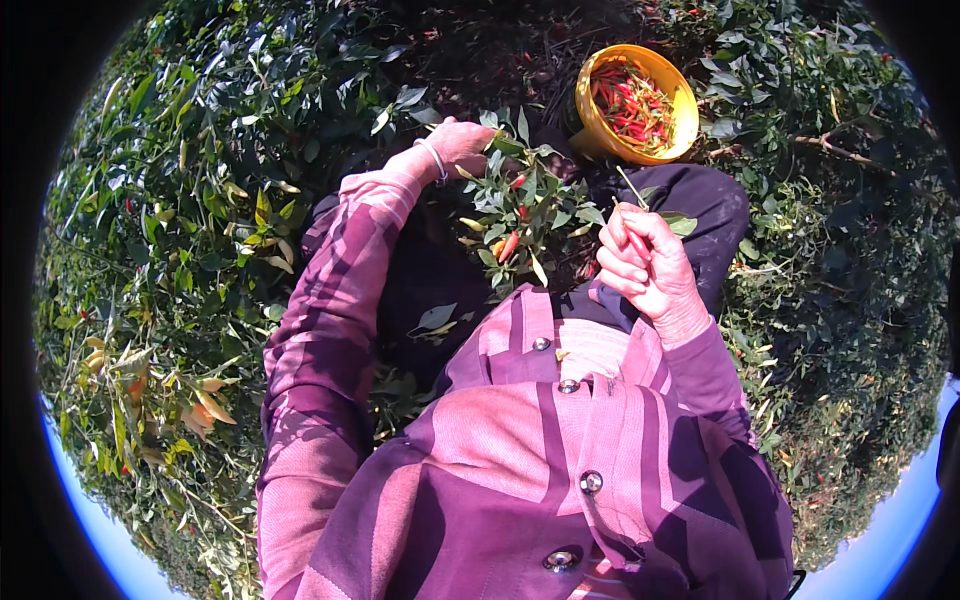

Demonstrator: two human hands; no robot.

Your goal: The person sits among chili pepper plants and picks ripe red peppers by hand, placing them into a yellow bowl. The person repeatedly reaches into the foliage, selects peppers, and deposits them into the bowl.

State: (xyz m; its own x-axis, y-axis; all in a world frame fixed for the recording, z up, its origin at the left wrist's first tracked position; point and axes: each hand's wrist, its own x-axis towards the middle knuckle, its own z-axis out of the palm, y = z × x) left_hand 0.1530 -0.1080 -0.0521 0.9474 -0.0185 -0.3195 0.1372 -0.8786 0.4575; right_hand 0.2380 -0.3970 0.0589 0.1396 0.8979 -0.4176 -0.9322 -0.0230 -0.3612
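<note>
My left hand (463, 146), with a bracelet at its wrist, reaches to the upper edge of a leafy chili plant branch (525, 187); leaves cover its fingertips, so its grip cannot be made out. Red chili peppers (508, 247) and pale ones hang from this branch above my lap. To the right, my right hand (637, 259) is closed around a small red chili pepper (637, 245), with thin green stems sticking up by its fingertips. Beyond that hand, a yellow bucket (684, 112) holds many red chilies with green stems, its mouth tilted.
Dense chili plants (187, 187) crowd the left side, some bearing pale and orange peppers (210, 409). More foliage (840, 225) with a bare twig (847, 152) stands to the right. My dark trousers (712, 202) lie close below the bucket.
</note>
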